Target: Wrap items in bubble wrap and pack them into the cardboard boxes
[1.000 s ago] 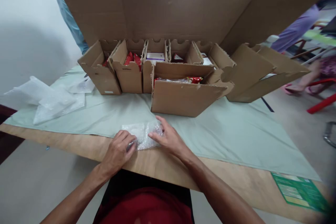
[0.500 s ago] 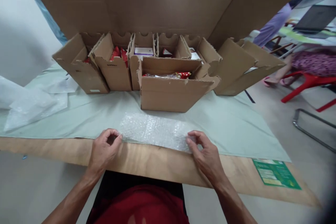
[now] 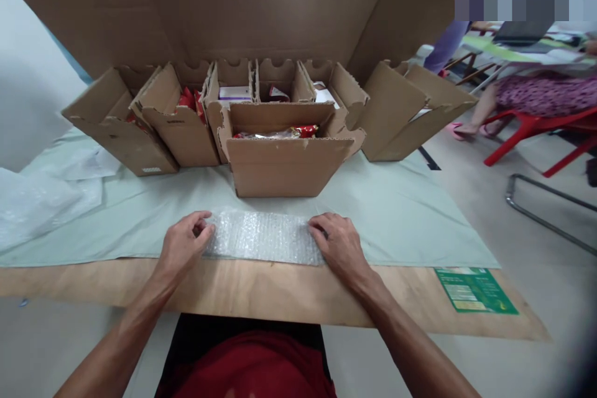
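A strip of clear bubble wrap lies flat on the pale green cloth near the table's front edge. My left hand pinches the strip's left end with curled fingers. My right hand presses down on its right end, fingers bent over the edge. Just behind the strip stands an open cardboard box holding red and silver packets.
A row of open cardboard boxes with red packets and white cartons stands behind, under a large raised cardboard flap. Plastic bags lie at the left. A green sheet sits on the wooden table's right. Another person sits at the far right by red chairs.
The bubble wrap was bunched up between both hands, then spread out into a long flat strip. My hands moved apart to its two ends.
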Demonstrator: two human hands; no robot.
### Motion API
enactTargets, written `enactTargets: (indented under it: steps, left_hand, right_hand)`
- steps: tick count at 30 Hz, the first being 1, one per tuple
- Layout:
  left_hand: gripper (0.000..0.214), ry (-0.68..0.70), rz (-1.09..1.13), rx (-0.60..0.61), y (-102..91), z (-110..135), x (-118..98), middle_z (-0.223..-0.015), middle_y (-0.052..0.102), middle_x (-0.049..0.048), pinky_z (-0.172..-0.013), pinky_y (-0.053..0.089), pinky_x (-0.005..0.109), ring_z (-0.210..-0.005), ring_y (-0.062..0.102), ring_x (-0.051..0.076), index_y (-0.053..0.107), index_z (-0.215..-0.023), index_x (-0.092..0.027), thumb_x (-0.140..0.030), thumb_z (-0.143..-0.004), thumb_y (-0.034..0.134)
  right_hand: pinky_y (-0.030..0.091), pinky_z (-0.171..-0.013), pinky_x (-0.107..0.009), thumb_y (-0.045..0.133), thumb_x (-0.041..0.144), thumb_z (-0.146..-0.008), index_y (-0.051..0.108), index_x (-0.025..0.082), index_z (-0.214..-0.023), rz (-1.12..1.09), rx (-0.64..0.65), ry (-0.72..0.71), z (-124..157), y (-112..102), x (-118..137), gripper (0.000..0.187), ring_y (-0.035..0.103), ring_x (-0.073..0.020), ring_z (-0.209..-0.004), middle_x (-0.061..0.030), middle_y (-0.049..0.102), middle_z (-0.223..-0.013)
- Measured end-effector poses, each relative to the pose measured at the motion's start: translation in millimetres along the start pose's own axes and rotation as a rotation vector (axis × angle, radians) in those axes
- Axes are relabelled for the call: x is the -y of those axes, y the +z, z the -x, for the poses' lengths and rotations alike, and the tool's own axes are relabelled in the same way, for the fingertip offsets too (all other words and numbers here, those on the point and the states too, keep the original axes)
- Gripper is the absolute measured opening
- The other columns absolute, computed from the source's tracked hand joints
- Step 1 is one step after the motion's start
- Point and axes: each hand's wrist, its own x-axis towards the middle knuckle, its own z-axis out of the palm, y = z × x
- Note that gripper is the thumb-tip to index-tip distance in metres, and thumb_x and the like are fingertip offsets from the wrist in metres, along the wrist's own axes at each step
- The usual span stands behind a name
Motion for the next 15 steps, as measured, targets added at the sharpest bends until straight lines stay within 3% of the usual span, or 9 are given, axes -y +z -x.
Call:
enactTargets:
  steps: [4, 8, 12, 15]
  left_hand:
    - [0.030, 0.034, 0.053, -0.041, 2.6, 3, -2, -0.084, 0.073, 0.0033, -0.079, 0.054, 0.034, -0.080, 0.068, 0.021, 0.071, -0.086, -0.022, -0.048, -0.081, 0.057]
    - [0.028, 0.123, 0.202, -0.138, 0.9, 5, 1, -0.091, 0.070, 0.0030, -0.089, 0.053, 0.034, -0.089, 0.067, 0.019, 0.069, -0.104, -0.021, -0.039, -0.083, 0.066]
    - [0.046, 0.133, 0.393, -0.092, -1.5, 4, 2, -0.095, 0.068, 0.0019, -0.089, 0.054, 0.033, -0.090, 0.067, 0.017, 0.061, -0.129, -0.021, -0.034, -0.085, 0.068]
    - [0.037, 0.092, 0.369, -0.065, -4.4, 6, 3, -0.096, 0.069, 0.0027, -0.089, 0.053, 0.032, -0.091, 0.067, 0.017, 0.067, -0.117, -0.020, -0.036, -0.084, 0.068]
  right_hand:
    - [0.044, -0.083, -0.040, 0.053, 0.024, -0.096, 0.067, 0.023, -0.087, -0.115, -0.101, 0.008, 5, -2, -2, 0.017, 0.067, -0.0244, -0.086, -0.0066, 0.075, -0.089]
    - [0.048, -0.084, -0.039, 0.054, 0.028, -0.096, 0.064, 0.025, -0.087, -0.286, -0.240, 0.081, 9, -14, 0, 0.014, 0.065, -0.0223, -0.083, -0.0046, 0.073, -0.085]
    - [0.053, -0.080, -0.036, 0.060, 0.029, -0.096, 0.068, 0.024, -0.110, -0.514, -0.352, 0.093, 13, -32, 4, 0.017, 0.066, -0.0200, -0.082, -0.0030, 0.071, -0.088]
    - [0.055, -0.083, -0.036, 0.061, 0.026, -0.097, 0.073, 0.027, -0.106, -0.558, -0.322, 0.012, 18, -45, 5, 0.015, 0.068, -0.0210, -0.090, -0.0040, 0.072, -0.094]
